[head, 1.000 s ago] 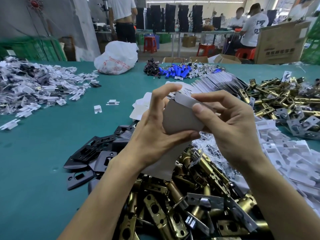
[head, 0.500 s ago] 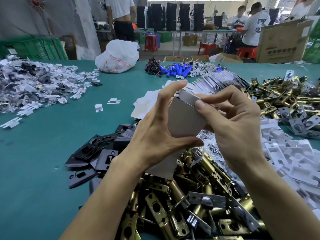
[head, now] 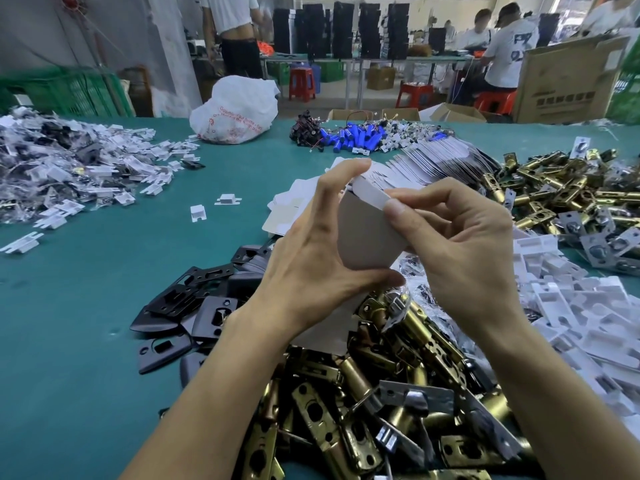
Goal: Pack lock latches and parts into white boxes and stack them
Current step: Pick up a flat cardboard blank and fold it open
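I hold a small white box (head: pixel 367 233) up in front of me over the table. My left hand (head: pixel 318 268) grips it from the left, index finger on its top corner and thumb under its lower edge. My right hand (head: pixel 460 258) pinches the box's top flap, thumb pressing on the flap's near end. Below my hands lies a heap of brass lock latches (head: pixel 374 393). Black strike plates (head: pixel 194 306) lie to the left of that heap. The inside of the box is hidden.
Flat white box blanks (head: pixel 436 161) fan out behind the box. More brass latches (head: pixel 568 199) and white plastic inserts (head: pixel 588 313) lie at right. Bagged small parts (head: pixel 59 168) are heaped at left, blue batteries (head: pixel 353 136) and a white bag (head: pixel 235 112) at the far edge. People work beyond.
The box stays in both hands. My right thumb has pushed the top flap further down onto the box, and my left index finger has slid up to the top corner.
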{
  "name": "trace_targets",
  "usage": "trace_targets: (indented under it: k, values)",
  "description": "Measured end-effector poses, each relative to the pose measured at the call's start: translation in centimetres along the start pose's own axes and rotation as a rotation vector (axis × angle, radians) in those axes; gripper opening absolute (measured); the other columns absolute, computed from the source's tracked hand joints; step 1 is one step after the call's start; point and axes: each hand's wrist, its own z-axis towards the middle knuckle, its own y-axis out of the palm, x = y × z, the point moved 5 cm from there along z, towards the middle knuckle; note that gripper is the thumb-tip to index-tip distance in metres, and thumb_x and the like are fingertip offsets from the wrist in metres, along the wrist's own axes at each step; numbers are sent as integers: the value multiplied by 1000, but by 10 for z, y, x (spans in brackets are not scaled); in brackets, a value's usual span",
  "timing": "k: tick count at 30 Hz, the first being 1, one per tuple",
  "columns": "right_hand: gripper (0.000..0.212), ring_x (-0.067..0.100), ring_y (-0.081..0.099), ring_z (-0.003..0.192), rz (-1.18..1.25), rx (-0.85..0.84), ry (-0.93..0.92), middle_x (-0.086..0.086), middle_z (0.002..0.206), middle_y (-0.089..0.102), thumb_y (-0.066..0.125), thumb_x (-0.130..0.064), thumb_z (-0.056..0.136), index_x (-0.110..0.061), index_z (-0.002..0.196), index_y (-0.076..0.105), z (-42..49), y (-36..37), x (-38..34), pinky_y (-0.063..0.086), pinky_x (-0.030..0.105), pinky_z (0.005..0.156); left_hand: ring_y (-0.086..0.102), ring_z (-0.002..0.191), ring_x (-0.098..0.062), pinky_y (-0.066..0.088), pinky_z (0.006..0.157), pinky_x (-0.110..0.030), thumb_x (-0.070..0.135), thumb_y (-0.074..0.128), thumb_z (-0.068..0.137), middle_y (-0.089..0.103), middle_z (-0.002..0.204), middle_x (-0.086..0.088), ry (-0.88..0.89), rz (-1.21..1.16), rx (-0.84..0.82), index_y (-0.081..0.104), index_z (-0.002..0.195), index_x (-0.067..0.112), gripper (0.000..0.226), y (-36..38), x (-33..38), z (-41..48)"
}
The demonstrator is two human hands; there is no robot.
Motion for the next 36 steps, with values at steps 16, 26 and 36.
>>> trace_targets:
  k: [16,26,36]
  values:
    - [11,12,72,74,-121,28,-105,-3,85,73,75,-7,85,-17,87,70,3,-2,-19,60,36,66,60,79,-12,51,58,-33,37,94,54,51,102,31,12,52,-35,23,135,57,109,3,8,0]
    - [12,7,71,93,-87,-56,-130,-5,96,73,70,-8,88,-18,95,71,2,2,-11,54,18,79,61,85,-10,56,61,-39,42,92,56,50,115,26,23,70,15,29,129,55,98,1,8,1]
    - [47,21,70,102,64,-238,24,12,120,66,72,9,80,-22,115,65,-3,10,14,59,40,85,60,85,-19,53,60,-41,28,83,63,53,103,17,-8,-1,125,36,112,39,69,-7,4,0]
